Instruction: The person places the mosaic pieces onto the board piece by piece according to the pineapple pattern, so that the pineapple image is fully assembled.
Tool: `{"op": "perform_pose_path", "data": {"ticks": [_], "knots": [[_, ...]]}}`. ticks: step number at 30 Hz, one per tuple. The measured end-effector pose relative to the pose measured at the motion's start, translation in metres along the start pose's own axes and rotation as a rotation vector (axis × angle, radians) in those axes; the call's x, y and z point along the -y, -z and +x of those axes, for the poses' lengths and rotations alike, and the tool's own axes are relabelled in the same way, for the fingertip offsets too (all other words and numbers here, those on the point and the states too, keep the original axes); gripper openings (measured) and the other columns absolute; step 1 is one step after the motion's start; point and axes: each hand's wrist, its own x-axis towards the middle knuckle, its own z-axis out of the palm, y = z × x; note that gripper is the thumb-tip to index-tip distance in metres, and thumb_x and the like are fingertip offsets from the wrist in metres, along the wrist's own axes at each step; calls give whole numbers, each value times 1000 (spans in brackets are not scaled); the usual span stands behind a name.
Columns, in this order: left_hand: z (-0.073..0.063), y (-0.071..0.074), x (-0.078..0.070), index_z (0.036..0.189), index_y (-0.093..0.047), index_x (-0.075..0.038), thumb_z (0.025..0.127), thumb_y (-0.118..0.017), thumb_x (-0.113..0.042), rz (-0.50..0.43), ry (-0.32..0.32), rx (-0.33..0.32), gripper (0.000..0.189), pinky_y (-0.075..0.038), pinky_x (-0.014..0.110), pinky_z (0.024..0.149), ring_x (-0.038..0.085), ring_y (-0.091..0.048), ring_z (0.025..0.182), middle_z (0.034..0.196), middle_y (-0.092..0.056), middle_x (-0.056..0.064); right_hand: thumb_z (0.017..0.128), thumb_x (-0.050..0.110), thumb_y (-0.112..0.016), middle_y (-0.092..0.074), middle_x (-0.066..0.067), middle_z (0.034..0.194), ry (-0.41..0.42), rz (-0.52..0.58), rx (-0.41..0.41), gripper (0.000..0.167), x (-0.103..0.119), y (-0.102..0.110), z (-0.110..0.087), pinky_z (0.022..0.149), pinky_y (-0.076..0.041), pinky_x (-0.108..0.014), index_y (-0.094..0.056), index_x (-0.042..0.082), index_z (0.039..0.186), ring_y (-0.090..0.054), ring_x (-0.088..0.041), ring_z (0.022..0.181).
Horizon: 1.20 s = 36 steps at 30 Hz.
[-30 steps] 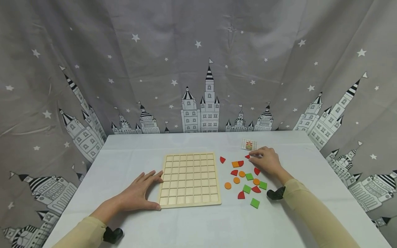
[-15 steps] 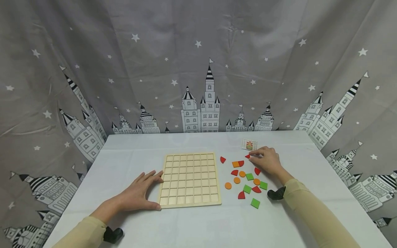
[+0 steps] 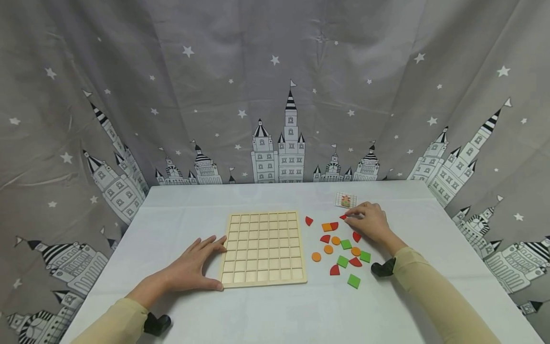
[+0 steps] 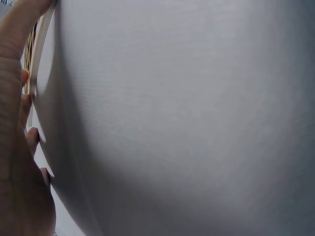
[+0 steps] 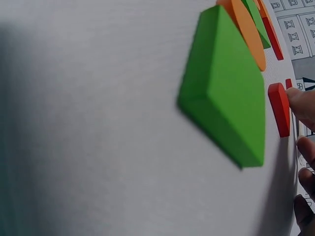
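A pale wooden grid board (image 3: pixel 263 248) lies on the white table. My left hand (image 3: pixel 191 267) is spread along its left side, the thumb at the near left corner and a fingertip against the left edge. My right hand (image 3: pixel 370 222) is at the far right, thumb and forefinger pinching a small red quarter-circle piece (image 3: pixel 343 217). In the right wrist view that piece is mostly hidden behind the thumb (image 5: pixel 301 104). A nearer red piece (image 5: pixel 279 109) lies beside the thumb, and a green square (image 5: pixel 226 88) fills the foreground.
Right of the board lie several loose pieces: red quarter circles (image 3: pixel 309 221), orange discs (image 3: pixel 328 249), green squares (image 3: pixel 354 281) and an orange square (image 3: pixel 326 227). A small picture card (image 3: pixel 345 200) lies just beyond the right hand. A grey castle-print curtain (image 3: pixel 275 95) hangs behind the table.
Both hands keep their places, the left at the board and the right at the red quarter-circle piece. Only a very slight shift of the whole view shows.
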Motion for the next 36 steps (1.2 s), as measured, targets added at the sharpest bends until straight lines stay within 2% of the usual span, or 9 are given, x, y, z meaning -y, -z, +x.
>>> {"op": "perform_pose_path", "data": {"ticks": [4,11,16,20,26,31,36], "knots": [[-1,3,-1,137,-53,-24,64,-74,-84,6,-8,-2,98,-8,60,125,37,-22,153,166,-31,3,93,34,-73,-60,-19,127,14,-14,-5,30,2,-1,2,103,-35,-62,-77,14,115,-41,-41,122],[-2,4,-2,138,-54,-26,62,-73,-86,17,24,10,99,-10,61,124,37,-22,153,166,-32,1,92,31,-75,-59,-20,129,27,-9,-20,27,8,-1,3,106,-35,-62,-78,11,110,-40,-42,125],[-3,4,-2,138,-54,-26,62,-75,-85,10,22,14,98,-10,61,124,37,-22,153,166,-32,1,91,31,-76,-58,-19,130,49,25,-27,28,22,2,2,108,-34,-62,-77,10,109,-40,-41,127],[-4,5,-1,137,-53,-26,63,-75,-84,1,18,18,97,-9,60,124,36,-21,153,166,-31,1,90,31,-76,-59,-16,130,101,61,-23,24,45,0,7,108,-35,-62,-78,13,107,-39,-39,128],[-4,6,-1,138,-52,-26,64,-75,-83,2,12,21,97,-8,61,124,37,-21,153,166,-30,1,90,32,-76,-61,-6,126,206,78,8,17,87,-18,22,104,-41,-59,-79,20,101,-43,-32,125],[-3,6,-1,139,-51,-26,64,-75,-83,8,4,23,97,-8,59,125,36,-21,153,166,-30,0,91,34,-76,-60,1,125,281,109,73,12,121,-38,30,108,-37,-53,-78,26,100,-44,-26,124],[-4,6,-2,139,-51,-27,63,-75,-84,0,21,28,97,-8,59,125,36,-20,154,167,-29,-1,91,35,-77,-61,2,123,359,108,111,10,150,-59,38,109,-35,-52,-78,28,98,-44,-25,123]]}}
